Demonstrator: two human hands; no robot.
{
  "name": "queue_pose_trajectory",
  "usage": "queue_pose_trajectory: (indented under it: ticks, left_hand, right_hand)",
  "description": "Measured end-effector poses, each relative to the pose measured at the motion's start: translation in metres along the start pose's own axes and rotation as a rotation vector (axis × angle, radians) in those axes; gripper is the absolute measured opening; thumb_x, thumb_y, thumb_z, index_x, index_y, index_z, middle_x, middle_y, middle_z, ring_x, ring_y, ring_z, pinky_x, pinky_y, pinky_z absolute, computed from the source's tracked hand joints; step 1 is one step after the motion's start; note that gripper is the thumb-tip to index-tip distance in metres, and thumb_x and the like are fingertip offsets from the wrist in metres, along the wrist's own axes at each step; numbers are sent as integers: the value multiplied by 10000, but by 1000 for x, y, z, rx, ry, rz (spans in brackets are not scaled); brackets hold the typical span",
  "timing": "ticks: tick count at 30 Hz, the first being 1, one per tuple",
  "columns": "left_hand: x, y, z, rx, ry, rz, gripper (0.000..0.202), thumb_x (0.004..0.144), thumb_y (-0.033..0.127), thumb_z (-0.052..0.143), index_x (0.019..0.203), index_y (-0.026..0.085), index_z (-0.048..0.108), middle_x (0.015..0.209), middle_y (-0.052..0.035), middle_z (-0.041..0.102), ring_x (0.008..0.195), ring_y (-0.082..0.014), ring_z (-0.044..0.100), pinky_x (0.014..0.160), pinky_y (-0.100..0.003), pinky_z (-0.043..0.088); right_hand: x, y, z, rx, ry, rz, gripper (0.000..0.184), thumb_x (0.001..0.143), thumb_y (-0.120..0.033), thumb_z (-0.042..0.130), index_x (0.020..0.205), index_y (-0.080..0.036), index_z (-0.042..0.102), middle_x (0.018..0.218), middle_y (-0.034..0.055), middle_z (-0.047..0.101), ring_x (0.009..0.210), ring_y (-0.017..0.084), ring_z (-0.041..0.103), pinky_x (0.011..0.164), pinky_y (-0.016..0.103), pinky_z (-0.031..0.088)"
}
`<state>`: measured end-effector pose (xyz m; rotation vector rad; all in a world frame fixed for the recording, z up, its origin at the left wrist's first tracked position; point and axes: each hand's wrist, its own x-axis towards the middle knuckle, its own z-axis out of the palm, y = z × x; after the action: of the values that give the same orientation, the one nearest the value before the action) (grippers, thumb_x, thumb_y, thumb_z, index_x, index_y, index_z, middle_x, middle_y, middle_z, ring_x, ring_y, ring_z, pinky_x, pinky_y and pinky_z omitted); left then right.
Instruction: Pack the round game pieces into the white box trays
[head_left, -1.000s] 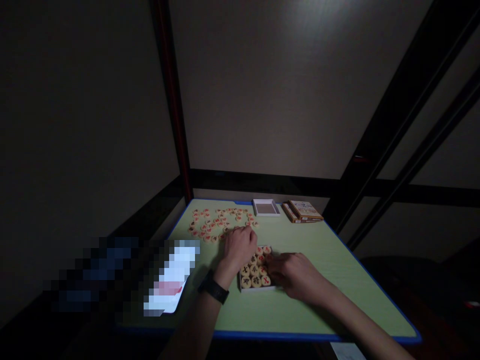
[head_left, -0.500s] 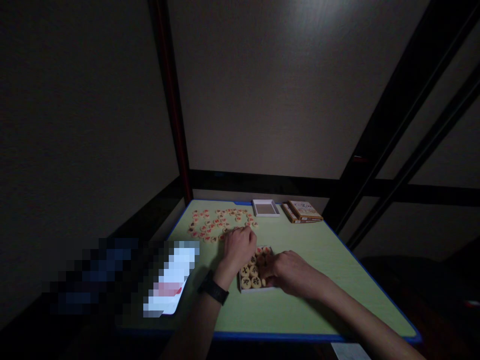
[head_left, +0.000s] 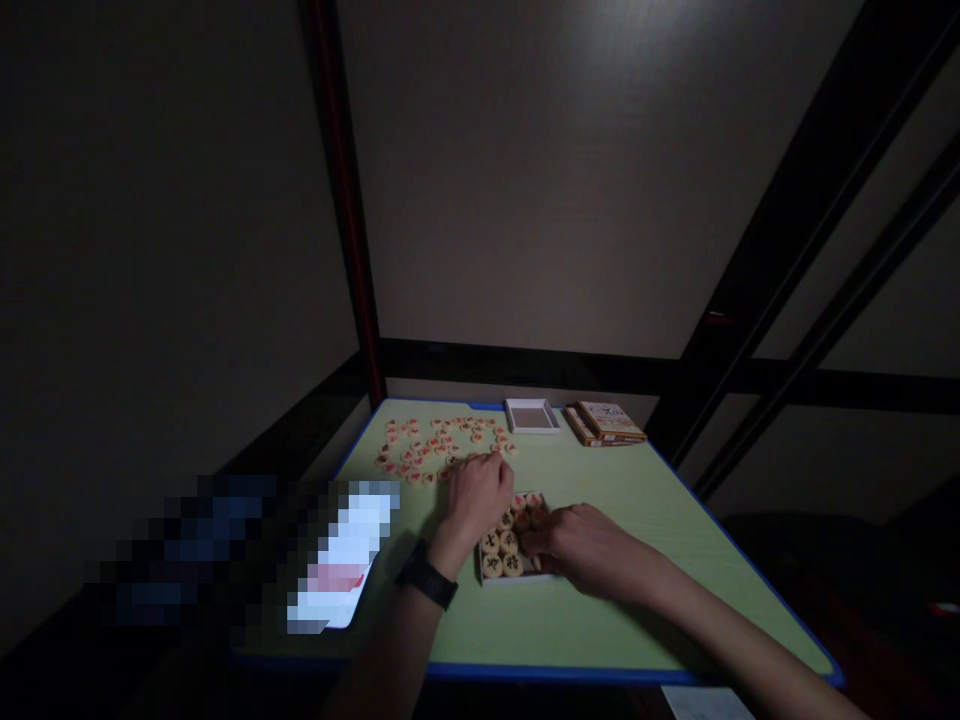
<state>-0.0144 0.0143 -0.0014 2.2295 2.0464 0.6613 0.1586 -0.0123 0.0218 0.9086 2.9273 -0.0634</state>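
A small white box (head_left: 486, 578) of round wooden game pieces (head_left: 501, 545), marked in black and red, lies on the green table (head_left: 600, 620). My right hand (head_left: 585, 548) rests on the box's right side, its fingers curled over the pieces there. My left hand (head_left: 480, 495), with a dark watch (head_left: 427, 576) on the wrist, lies just left of the box, its fingers bent at the edge of a spread of loose pieces (head_left: 435, 445). Whether either hand pinches a piece is hidden.
A white box lid (head_left: 531, 415) and orange card boxes (head_left: 606, 421) lie at the table's far edge. A blurred, bright object (head_left: 341, 555) sits at the near left corner. Dark beams and a wall stand behind. The table has a blue rim.
My right hand slid left over the box's right side and covers more pieces. My left hand has hardly moved.
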Motion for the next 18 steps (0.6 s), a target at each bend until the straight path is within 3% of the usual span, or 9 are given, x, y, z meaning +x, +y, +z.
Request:
queue_pose_trajectory:
  ticks: [4, 9, 14, 18]
  left_hand:
    - [0, 0, -1, 6, -15, -14, 297, 949, 222, 373, 912, 197, 667, 978, -72, 730, 919, -194, 667, 819, -289, 464]
    - [1, 0, 0, 10, -14, -1, 297, 945, 218, 378, 898, 192, 670, 967, -73, 732, 919, -195, 667, 823, -289, 462]
    - [1, -1, 2, 14, 6, -10, 304, 945, 226, 375, 913, 200, 677, 959, -69, 734, 907, -194, 669, 814, -282, 465]
    - [1, 0, 2, 11, -6, -21, 315, 947, 226, 365, 928, 202, 679, 980, -69, 732, 916, -189, 664, 822, -281, 465]
  right_hand:
    - [-2, 1, -3, -20, 14, -34, 185, 862, -89, 514, 872, -204, 658, 841, 30, 708, 746, 163, 644, 577, 271, 299]
    - [-2, 2, 0, -50, 81, 48, 248, 882, -136, 520, 1104, -195, 613, 763, 27, 693, 635, 156, 608, 535, 283, 228]
    - [-2, 3, 4, -12, 73, 42, 142, 887, -154, 539, 997, -195, 620, 814, 35, 699, 665, 154, 611, 553, 281, 239]
    - [-4, 2, 3, -7, 121, 73, 157, 917, -181, 511, 1046, -178, 600, 868, 63, 707, 695, 167, 619, 575, 280, 285]
